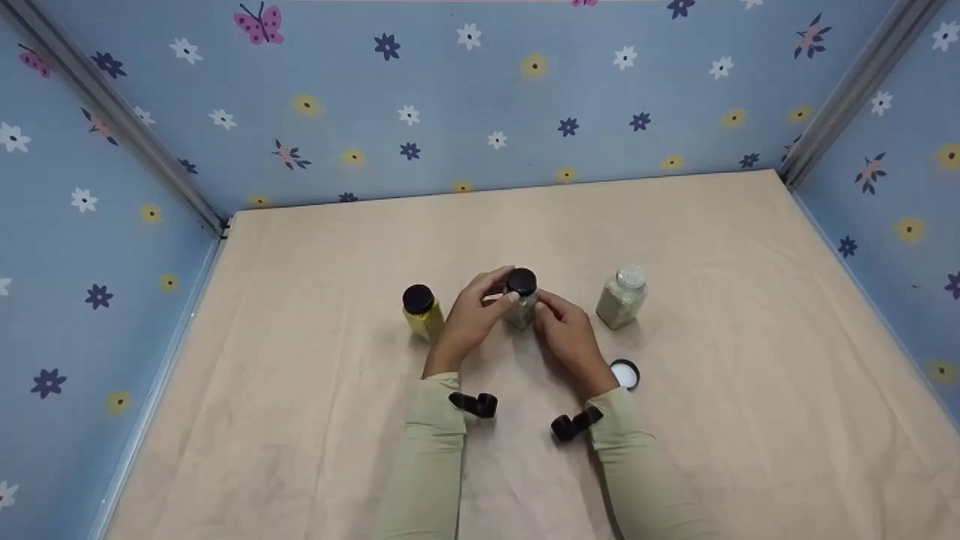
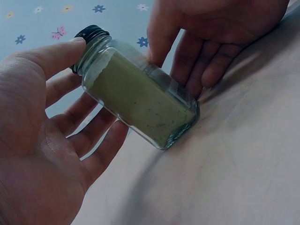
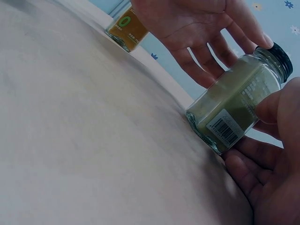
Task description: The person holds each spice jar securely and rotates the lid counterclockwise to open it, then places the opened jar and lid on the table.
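Observation:
A square glass spice jar (image 1: 521,311) of dull green powder stands upright on the table between both hands, with a black lid (image 1: 522,281) on top. My left hand (image 1: 471,315) holds that lid, its thumb at the near edge and its fingers on the far side. From the other side, my right hand (image 1: 568,334) grips the glass body low down between thumb and fingers. A barcode label (image 3: 225,129) shows on the jar in the right wrist view. The left wrist view shows the powder (image 2: 140,98) filling most of the glass.
Left of my left hand stands a yellow spice jar (image 1: 426,322) with a black lid. Another pale green jar (image 1: 621,304) with a whitish top stands to the right. A loose black lid (image 1: 624,373), its white inside facing up, lies beside my right wrist. Flowered walls enclose the table.

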`<act>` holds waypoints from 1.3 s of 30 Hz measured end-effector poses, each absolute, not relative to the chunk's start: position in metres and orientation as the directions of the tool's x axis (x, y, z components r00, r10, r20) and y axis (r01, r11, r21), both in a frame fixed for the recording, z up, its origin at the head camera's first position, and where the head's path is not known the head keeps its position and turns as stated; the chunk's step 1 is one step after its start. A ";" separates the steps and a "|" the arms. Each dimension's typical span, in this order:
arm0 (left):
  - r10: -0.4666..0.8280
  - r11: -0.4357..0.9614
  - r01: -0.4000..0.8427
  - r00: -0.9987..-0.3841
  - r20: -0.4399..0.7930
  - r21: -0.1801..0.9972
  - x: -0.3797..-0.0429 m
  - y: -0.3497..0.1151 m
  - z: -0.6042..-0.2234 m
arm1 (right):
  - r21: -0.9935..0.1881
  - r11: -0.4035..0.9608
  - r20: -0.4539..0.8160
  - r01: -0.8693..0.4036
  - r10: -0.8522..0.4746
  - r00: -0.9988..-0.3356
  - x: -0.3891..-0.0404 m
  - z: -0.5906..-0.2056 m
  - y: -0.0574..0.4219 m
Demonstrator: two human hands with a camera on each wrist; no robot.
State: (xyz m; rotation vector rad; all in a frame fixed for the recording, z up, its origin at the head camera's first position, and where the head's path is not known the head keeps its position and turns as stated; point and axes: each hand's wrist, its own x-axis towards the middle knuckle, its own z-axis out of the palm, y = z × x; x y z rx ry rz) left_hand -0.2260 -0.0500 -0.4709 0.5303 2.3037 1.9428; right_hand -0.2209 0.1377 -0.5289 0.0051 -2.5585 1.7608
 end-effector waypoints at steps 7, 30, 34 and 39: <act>0.316 0.149 0.217 -0.935 0.161 0.965 -0.226 -0.048 -0.472 | -0.928 0.371 0.041 -0.032 0.015 -0.999 -0.221 -0.529 0.138; 0.256 0.094 0.215 -0.949 0.185 0.972 -0.242 -0.045 -0.507 | -0.923 0.384 0.032 -0.025 0.012 -0.999 -0.224 -0.529 0.139; 0.249 0.095 0.210 -0.952 0.181 0.973 -0.240 -0.046 -0.508 | -0.924 0.380 0.034 -0.026 0.015 -0.999 -0.223 -0.529 0.138; 0.240 0.055 0.201 -0.953 0.183 0.978 -0.241 -0.047 -0.510 | -0.929 0.369 0.038 -0.030 0.015 -0.999 -0.223 -0.530 0.138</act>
